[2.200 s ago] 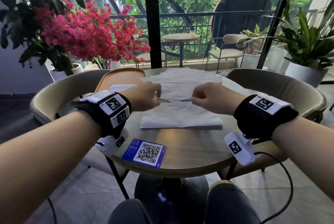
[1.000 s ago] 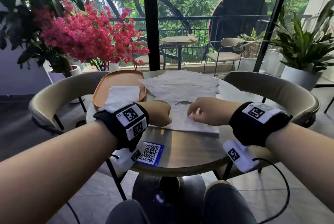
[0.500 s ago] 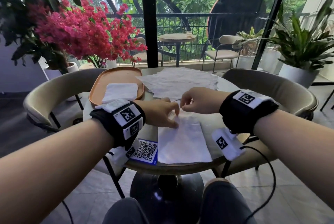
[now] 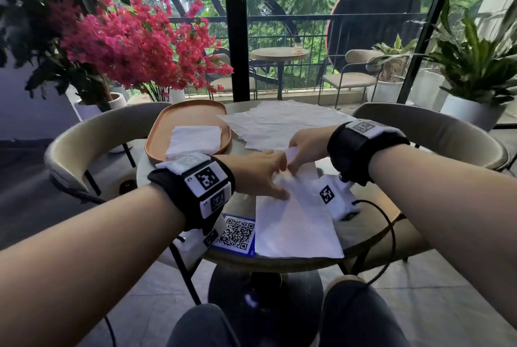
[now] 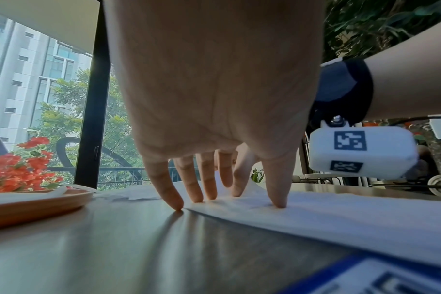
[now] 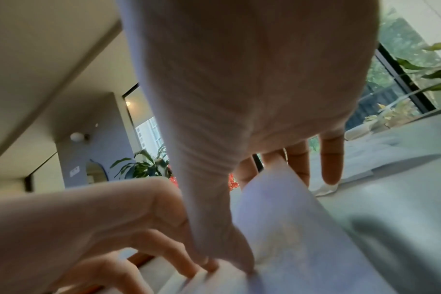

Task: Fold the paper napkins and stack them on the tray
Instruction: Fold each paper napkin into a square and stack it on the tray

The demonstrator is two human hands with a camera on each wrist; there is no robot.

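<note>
fingertips (image 5: 178, 205) of your left hand (image 4: 258, 172) are spread and straight, pressing the far left part of the napkin (image 4: 295, 227) flat on the table (image 4: 372, 201). your right hand (image 4: 306, 145) pinches the napkin's far end between thumb and fingers and lifts it off the surface, seemingly to bring it over toward you for the next fold.

the napkin lies at the near edge of the table, just right of the blue qr card (image 4: 236, 234), its near edge close to the rim. it's a long strip; the long axis runs away from you toward the loose sheets (image 4: 279, 123), leaning slightly left at the far end.

risks, as i judge them: the thin paper may tear or crumple if your right hand pulls while the left holds it down; the fold may land skewed if the lifted end drifts sideways; and a tug toward you could slide the near end off the table.

folded napkins (image 4: 194, 141) already sit stacked on the tray (image 4: 167, 125), far left.
</note>
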